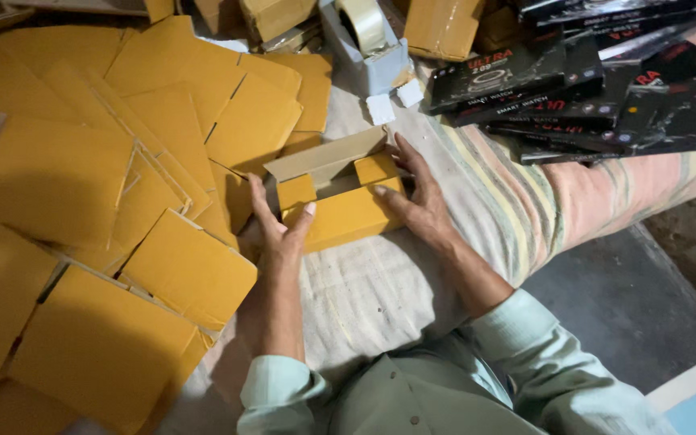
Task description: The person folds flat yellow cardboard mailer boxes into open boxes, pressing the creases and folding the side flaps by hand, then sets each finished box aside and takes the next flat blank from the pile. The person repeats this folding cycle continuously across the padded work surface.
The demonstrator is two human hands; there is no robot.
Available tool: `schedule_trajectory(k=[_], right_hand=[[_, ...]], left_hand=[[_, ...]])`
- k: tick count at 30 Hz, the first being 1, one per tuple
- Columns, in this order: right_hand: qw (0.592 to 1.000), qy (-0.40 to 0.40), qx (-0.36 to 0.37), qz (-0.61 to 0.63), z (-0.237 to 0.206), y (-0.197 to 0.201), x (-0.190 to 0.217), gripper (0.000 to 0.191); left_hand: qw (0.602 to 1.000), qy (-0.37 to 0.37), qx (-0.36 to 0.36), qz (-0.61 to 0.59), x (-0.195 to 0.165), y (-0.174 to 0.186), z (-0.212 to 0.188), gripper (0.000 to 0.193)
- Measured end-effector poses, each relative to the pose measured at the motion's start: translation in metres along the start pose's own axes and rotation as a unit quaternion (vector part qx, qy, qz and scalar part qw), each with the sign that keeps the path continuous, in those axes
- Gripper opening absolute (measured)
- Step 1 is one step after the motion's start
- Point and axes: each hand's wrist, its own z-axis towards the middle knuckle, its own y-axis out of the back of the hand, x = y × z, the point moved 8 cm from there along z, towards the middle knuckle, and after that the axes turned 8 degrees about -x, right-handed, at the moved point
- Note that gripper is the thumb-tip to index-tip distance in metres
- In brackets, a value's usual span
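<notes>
my left hand (279,234) and my right hand (416,201) are both clamped on a small yellow cardboard box (340,205), one at each end, with its brown-lined lid flap standing open toward the back. the left thumb lies on the front face and the fingers wrap the left end; the right thumb presses the top front edge while the fingers reach up along the right side. the box sits on a pale striped cloth (477,201) spread in front of me. to the left lies a wide heap of flat yellow cardboard blanks (82,177), overlapping one another, the nearest ones just beside my left wrist. beyond the box stands a grey tape dispenser with a roll of clear tape (368,48). at the upper right, a loose stack of flat black product boxes (582,89) rests on the cloth, apart from my right hand.
</notes>
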Motion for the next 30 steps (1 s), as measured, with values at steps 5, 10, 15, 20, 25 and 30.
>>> schedule_trajectory(k=[5, 10, 15, 20, 25, 30], right_hand=[[0.989, -0.092, 0.012, 0.115, 0.009, -0.005, -0.005, 0.097], [0.988, -0.096, 0.045, 0.116, 0.019, -0.008, 0.0, 0.077], [0.98, -0.175, 0.025, 0.092, -0.016, 0.01, -0.019, 0.068], [0.996, -0.072, 0.051, 0.004, -0.042, 0.025, -0.019, 0.069], [0.998, -0.004, 0.049, -0.044, -0.042, 0.03, -0.025, 0.052], [0.99, 0.07, 0.074, -0.099, -0.039, 0.027, -0.015, 0.048]], left_hand=[[0.996, 0.03, 0.067, -0.052, 0.004, -0.007, 0.009, 0.09], [0.994, 0.056, 0.042, -0.085, 0.01, -0.008, 0.001, 0.081], [0.997, 0.044, -0.054, 0.021, 0.017, 0.01, -0.051, 0.078], [0.998, -0.009, -0.033, 0.058, 0.013, 0.015, -0.083, 0.074], [0.993, -0.041, -0.018, 0.11, 0.007, 0.014, -0.084, 0.058], [0.951, -0.098, 0.015, 0.292, 0.0, 0.01, -0.077, 0.041]])
